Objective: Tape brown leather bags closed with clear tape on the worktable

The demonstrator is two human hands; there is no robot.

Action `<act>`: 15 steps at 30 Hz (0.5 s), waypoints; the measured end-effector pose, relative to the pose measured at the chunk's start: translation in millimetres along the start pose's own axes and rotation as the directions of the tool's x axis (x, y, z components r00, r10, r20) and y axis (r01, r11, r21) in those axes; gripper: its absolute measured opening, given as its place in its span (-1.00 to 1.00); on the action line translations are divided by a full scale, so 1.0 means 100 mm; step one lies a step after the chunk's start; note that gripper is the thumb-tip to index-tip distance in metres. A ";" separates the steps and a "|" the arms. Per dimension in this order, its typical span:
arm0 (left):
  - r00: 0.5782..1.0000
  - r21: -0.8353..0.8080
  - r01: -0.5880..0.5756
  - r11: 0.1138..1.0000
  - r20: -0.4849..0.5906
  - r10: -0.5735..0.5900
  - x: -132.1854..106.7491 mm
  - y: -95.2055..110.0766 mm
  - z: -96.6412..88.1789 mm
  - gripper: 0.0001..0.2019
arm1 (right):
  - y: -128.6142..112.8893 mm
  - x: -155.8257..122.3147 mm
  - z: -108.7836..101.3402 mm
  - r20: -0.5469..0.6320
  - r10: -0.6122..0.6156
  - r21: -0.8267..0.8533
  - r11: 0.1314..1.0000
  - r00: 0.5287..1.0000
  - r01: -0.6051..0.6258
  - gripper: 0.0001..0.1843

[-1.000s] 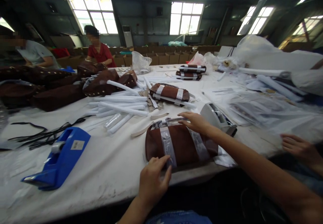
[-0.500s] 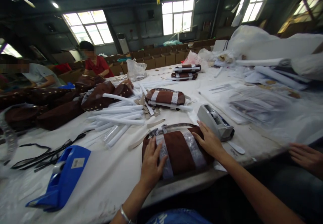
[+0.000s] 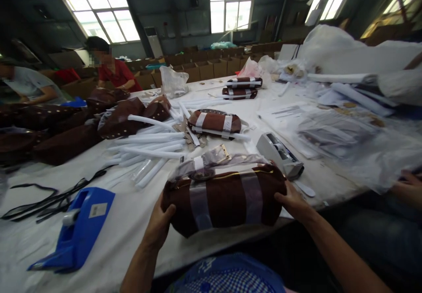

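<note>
Between my hands is a brown handbag [image 3: 226, 203] with a gold zipper along its top and two clear bands around its body. Plastic-wrapped straps with a gold buckle [image 3: 225, 152] lie over its far side. My left hand [image 3: 158, 220] grips the bag's left end, thumb on the front face. At the right end my right hand [image 3: 292, 200] holds it the same way, its other fingers hidden behind. Just beyond my right hand stands a grey tape dispenser [image 3: 279, 154]. Another banded brown bag [image 3: 216, 123] lies farther back with a white tube along it.
A blue tape dispenser [image 3: 74, 229] and black straps [image 3: 62, 200] lie left. White foam tubes [image 3: 148, 148] are heaped mid-table beside a pile of brown bags [image 3: 69, 143]. Clear plastic bags [image 3: 343, 139] cover the right side. A person's hand [image 3: 410, 187] is at the right edge.
My hands have moved from lying on the bag's banded face to gripping its two ends. The bag has turned, so its zipper and wrapped straps now show. The neighbouring hand has moved up to the plastic.
</note>
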State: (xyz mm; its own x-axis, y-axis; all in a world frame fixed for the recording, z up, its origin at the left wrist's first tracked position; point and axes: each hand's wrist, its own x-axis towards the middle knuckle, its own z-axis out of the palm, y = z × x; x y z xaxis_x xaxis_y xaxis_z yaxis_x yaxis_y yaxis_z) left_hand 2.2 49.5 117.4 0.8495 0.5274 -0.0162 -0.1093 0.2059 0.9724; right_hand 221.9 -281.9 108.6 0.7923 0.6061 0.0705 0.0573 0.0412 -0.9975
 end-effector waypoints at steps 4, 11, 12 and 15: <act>0.984 -0.088 0.057 0.994 -0.166 -0.071 -0.06 0.13 -0.09 -0.13 | -0.03 -0.01 0.11 0.132 0.128 -0.142 0.984 0.983 -0.109 0.04; 0.945 -0.268 0.103 0.958 -0.275 -0.178 -0.19 0.18 -0.23 -0.44 | -0.27 0.25 0.43 -0.011 0.219 -0.033 0.975 0.976 -0.219 -0.23; 0.945 -0.280 0.056 0.958 -0.294 -0.141 -0.19 0.21 -0.28 -0.44 | -0.32 0.36 0.44 -0.014 0.231 0.026 0.973 0.973 -0.230 -0.23; 0.928 -0.280 -0.030 0.959 -0.365 -0.078 -0.18 0.29 -0.48 -0.45 | -0.53 0.86 0.43 -0.117 0.230 0.179 0.962 0.966 -0.208 -0.28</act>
State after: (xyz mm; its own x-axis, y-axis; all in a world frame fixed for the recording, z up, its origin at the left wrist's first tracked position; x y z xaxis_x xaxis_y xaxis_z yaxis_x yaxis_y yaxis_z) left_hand -41.1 85.2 134.6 0.6080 0.7743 -0.1756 -0.2749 0.4129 0.8683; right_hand 260.7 -197.7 167.9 0.8497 0.5020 -0.1615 -0.2182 0.0560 -0.9743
